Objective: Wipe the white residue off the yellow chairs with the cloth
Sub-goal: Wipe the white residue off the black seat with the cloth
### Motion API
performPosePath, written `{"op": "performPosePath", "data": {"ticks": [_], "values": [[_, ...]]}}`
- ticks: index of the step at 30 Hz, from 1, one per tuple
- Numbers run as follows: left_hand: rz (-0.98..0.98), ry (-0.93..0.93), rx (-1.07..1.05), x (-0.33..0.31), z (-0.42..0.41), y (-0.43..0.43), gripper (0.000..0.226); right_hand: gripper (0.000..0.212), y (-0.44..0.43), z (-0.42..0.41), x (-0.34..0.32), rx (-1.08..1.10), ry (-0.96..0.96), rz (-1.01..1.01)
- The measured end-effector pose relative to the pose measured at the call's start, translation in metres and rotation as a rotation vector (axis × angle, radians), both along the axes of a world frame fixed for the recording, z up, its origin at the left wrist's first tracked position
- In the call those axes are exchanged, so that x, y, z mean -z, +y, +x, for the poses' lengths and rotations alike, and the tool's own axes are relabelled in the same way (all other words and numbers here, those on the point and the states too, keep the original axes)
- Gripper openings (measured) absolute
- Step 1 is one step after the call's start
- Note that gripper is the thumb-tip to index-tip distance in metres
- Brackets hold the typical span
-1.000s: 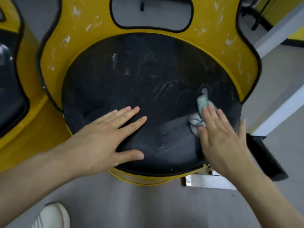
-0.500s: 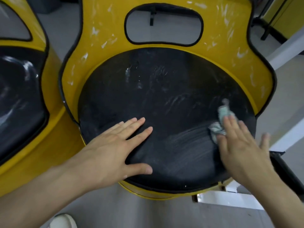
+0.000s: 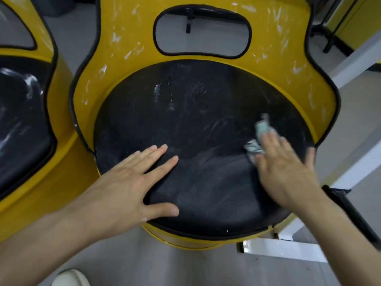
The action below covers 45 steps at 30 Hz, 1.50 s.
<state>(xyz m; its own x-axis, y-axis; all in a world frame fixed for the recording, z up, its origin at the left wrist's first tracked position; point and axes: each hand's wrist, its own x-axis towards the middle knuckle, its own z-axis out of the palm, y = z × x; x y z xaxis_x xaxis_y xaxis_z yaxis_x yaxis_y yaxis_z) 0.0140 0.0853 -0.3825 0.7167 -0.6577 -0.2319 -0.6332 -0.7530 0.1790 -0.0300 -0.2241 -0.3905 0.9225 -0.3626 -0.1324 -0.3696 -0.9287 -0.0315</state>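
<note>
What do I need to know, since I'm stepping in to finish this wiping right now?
Left hand: flat on the black seat, bracing.
Right hand: straight fingers press the cloth on the seat's right side; blurred.
Done: seat front looks smeared, partly wiped.
Left: white flecks on the yellow backrest, streaks at the seat's rear, and the second chair on the left.

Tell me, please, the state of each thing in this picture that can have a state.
black seat: smeared with white streaks.
yellow backrest: flecked with white residue.
cloth: crumpled, on the right part of the black seat.
left hand: open, flat on the black seat.
right hand: fingers straight, pressing the cloth down; blurred.
second chair: at the left, its seat also streaked white.
</note>
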Motion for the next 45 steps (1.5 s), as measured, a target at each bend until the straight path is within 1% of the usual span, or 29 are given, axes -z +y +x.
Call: {"op": "performPosePath", "data": {"ticks": [1, 2, 3, 4, 6, 8, 9, 11, 13, 14, 16, 18, 20, 22, 24, 27, 29, 31, 34, 36, 37, 39, 42, 45], "values": [[0.003, -0.004, -0.008, 0.000, -0.001, 0.001, 0.095, 0.061, -0.007, -0.009, -0.002, 0.050, 0.007, -0.005], [0.005, -0.006, -0.013, 0.000, -0.001, 0.000, 0.095, 0.061, -0.003, -0.021, 0.000, 0.052, -0.023, -0.043], [0.007, -0.006, -0.015, 0.000, 0.000, -0.001, 0.096, 0.062, 0.013, -0.033, 0.003, 0.007, -0.078, -0.082], [0.009, -0.004, -0.017, -0.001, 0.000, -0.001, 0.097, 0.063, 0.036, -0.044, 0.006, -0.076, -0.132, -0.079], [0.014, 0.000, -0.019, -0.002, 0.001, -0.002, 0.098, 0.064, 0.081, -0.051, 0.013, -0.297, -0.211, 0.017], [0.024, 0.006, -0.018, -0.004, 0.001, -0.002, 0.099, 0.063, 0.104, -0.029, 0.012, -0.464, -0.164, 0.074], [0.027, 0.008, -0.016, -0.004, 0.002, -0.002, 0.098, 0.063, 0.104, -0.008, 0.008, -0.495, -0.148, 0.077], [0.038, 0.022, -0.013, -0.006, 0.004, 0.000, 0.099, 0.060, 0.081, 0.042, 0.008, -0.459, -0.111, 0.054], [0.049, 0.025, -0.007, -0.008, 0.008, 0.001, 0.098, 0.059, 0.046, 0.091, 0.005, -0.316, -0.004, 0.066], [0.051, 0.024, -0.007, -0.008, 0.012, 0.002, 0.098, 0.059, 0.033, 0.106, 0.001, -0.242, 0.027, 0.069], [0.053, 0.032, -0.014, -0.010, 0.020, 0.005, 0.099, 0.059, 0.025, 0.111, -0.001, -0.166, 0.011, 0.074], [0.042, 0.048, -0.031, -0.010, 0.030, 0.005, 0.103, 0.060, 0.044, 0.084, 0.002, -0.216, -0.029, 0.049], [0.038, 0.056, -0.041, -0.009, 0.037, 0.006, 0.106, 0.063, 0.080, 0.045, 0.004, -0.404, -0.091, 0.012], [0.033, 0.041, -0.057, -0.007, 0.045, 0.008, 0.108, 0.064, 0.104, 0.028, 0.001, -0.570, -0.065, 0.036], [0.022, 0.021, -0.103, -0.006, 0.056, 0.013, 0.110, 0.060, 0.101, 0.053, -0.002, -0.578, -0.016, 0.054], [-0.021, -0.006, -0.169, -0.003, 0.076, 0.014, 0.112, 0.058, 0.081, 0.122, -0.002, -0.428, 0.007, 0.066], [-0.048, -0.023, -0.203, 0.001, 0.088, 0.010, 0.113, 0.058, 0.079, 0.146, 0.000, -0.352, 0.019, 0.060], [-0.064, -0.042, -0.229, 0.005, 0.098, 0.005, 0.112, 0.059, 0.087, 0.130, 0.003, -0.380, 0.018, 0.048], [-0.085, -0.090, -0.238, 0.011, 0.105, 0.005, 0.113, 0.061, 0.104, 0.073, -0.001, -0.542, -0.036, 0.040], [-0.092, -0.098, -0.256, 0.012, 0.108, 0.008, 0.117, 0.062, 0.111, 0.061, -0.004, -0.590, 0.020, 0.015], [-0.095, -0.100, -0.271, 0.012, 0.109, 0.008, 0.118, 0.060, 0.112, 0.071, -0.005, -0.596, 0.046, -0.004], [-0.105, -0.109, -0.300, 0.013, 0.112, 0.009, 0.118, 0.058, 0.121, 0.111, -0.004, -0.598, 0.021, -0.013], [-0.122, -0.139, -0.352, 0.015, 0.118, 0.008, 0.116, 0.057, 0.139, 0.203, 0.005, -0.565, -0.025, 0.049], [-0.125, -0.134, -0.397, 0.015, 0.122, 0.005, 0.116, 0.057, 0.148, 0.273, 0.007, -0.511, 0.032, 0.047]]}}
